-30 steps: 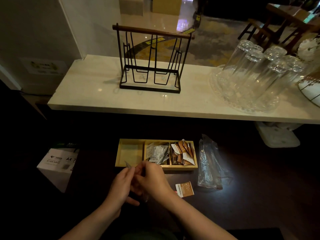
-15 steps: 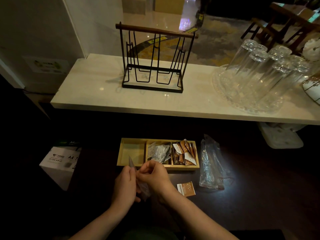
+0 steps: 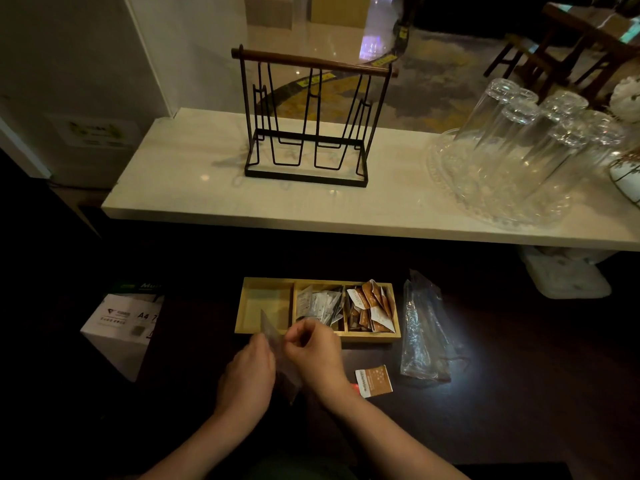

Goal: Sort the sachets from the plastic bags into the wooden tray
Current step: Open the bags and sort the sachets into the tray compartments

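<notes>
A wooden tray [image 3: 265, 299] with three compartments sits on the dark table. Its left compartment shows only bare wood, the middle holds silver sachets [image 3: 318, 303], the right holds brown-and-white sachets [image 3: 370, 306]. Just in front of the tray, my left hand [image 3: 249, 368] and my right hand [image 3: 311, 348] both pinch a small clear plastic bag [image 3: 273, 337] held upright between them. Its contents are too dim to make out. One brown sachet [image 3: 374, 381] lies loose on the table, right of my right wrist.
A crumpled clear plastic bag [image 3: 424, 327] lies right of the tray. A white paper box [image 3: 121, 327] stands at the left. On the pale counter [image 3: 207, 199] behind are a black wire rack [image 3: 308, 119] and upturned glasses [image 3: 519, 143] on a glass tray.
Both hands have kept hold of the small clear bag and worked at its top. The bag now stands a little higher between them, against the tray's front edge.
</notes>
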